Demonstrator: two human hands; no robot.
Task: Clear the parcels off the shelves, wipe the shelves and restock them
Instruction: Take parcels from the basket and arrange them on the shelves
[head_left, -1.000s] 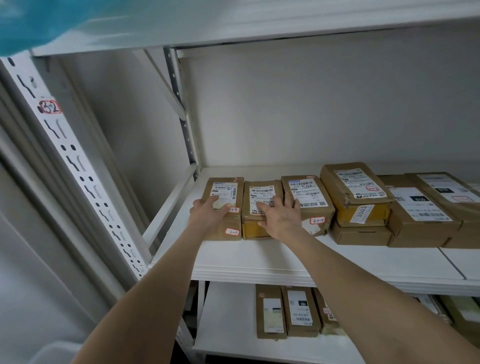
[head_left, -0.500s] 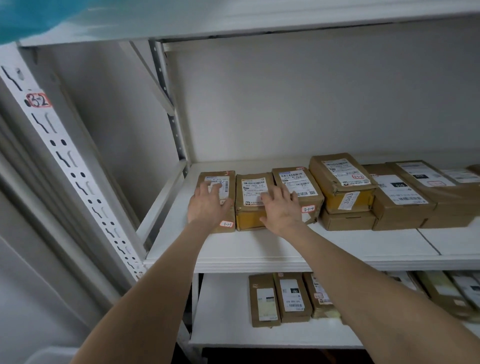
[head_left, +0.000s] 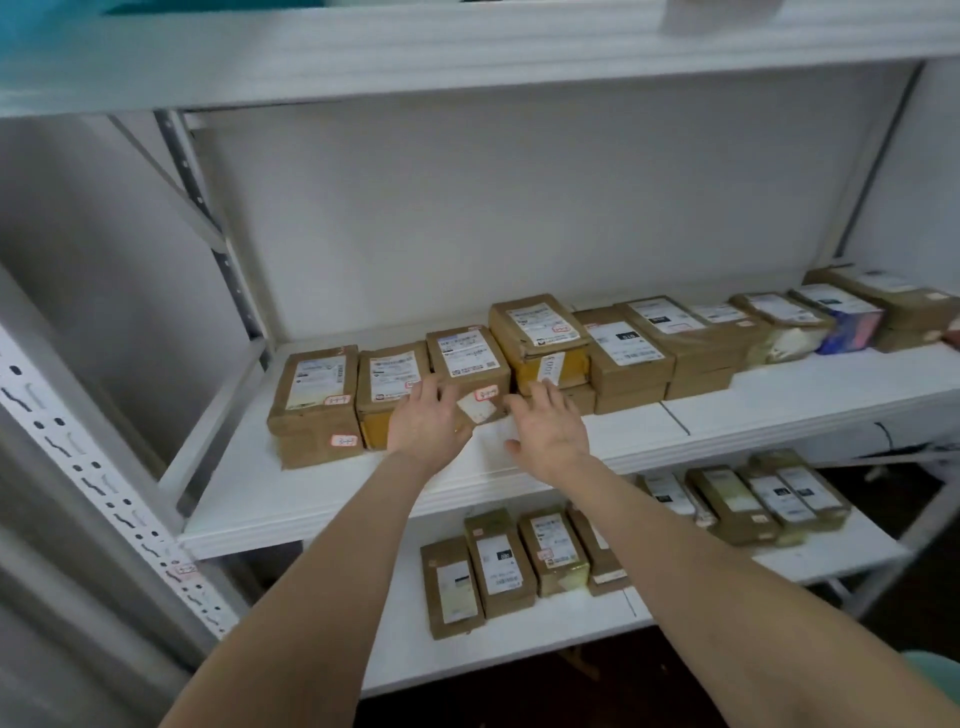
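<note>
A row of brown cardboard parcels with white labels lines the middle white shelf (head_left: 623, 441). My left hand (head_left: 426, 423) lies with fingers spread at the front of the second parcel (head_left: 392, 376) and touches the third parcel (head_left: 465, 358). My right hand (head_left: 548, 428) hovers with fingers spread just in front of the stacked parcel (head_left: 540, 332), holding nothing. The leftmost parcel (head_left: 317, 395) stands free of both hands. More parcels (head_left: 649, 343) run to the right along the shelf.
A lower shelf (head_left: 519, 654) carries several more brown parcels (head_left: 498, 561). A perforated white upright (head_left: 93, 478) stands at the left. The top shelf (head_left: 467, 52) hangs overhead. A blue and pink box (head_left: 852, 325) sits among the far right parcels.
Both hands have shifted right along the row: the left hand left the first parcel for the second and third, the right hand moved toward the stacked parcel. The view widened and panned right.
</note>
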